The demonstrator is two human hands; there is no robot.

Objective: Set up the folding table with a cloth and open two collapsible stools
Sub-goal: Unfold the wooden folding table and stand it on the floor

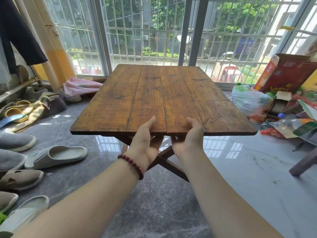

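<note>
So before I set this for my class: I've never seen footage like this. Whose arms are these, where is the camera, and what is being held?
There is no machine here: a person works with bare hands. The single picture comes from a wide-angle camera worn on their head, looking forward and down, so both forearms are their own. The left hand, with a red bead bracelet at the wrist, and the right hand grip the near edge of a wooden folding table, thumbs on top, fingers underneath. Its crossed legs show below. No cloth lies on it yet. On the grey floor are slippers to the left, and a plastic bag and red cardboard box to the right.
</note>
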